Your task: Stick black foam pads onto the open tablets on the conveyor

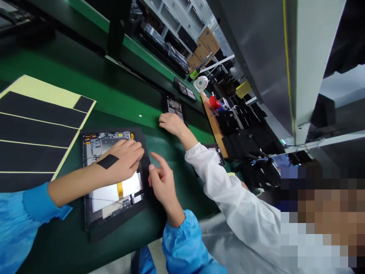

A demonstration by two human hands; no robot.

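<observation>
Green bench [122, 108], yellow sheet [48, 90] of black strips [37, 128] at one side, and the opened tablet [110, 192] lying under the left hand [124, 161]. Those fingers are curled close together; whether they pinch anything, I can't tell. A black patch [108, 161] lies on that hand's back. Right hand [163, 184]: thumb and forefinger parted, beside the tablet. I'd keep touch light and fingertips off the ribbon [120, 189]

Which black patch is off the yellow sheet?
The small black patch on the back of the left hand; the other black pieces lie on the yellow sheet.
</observation>
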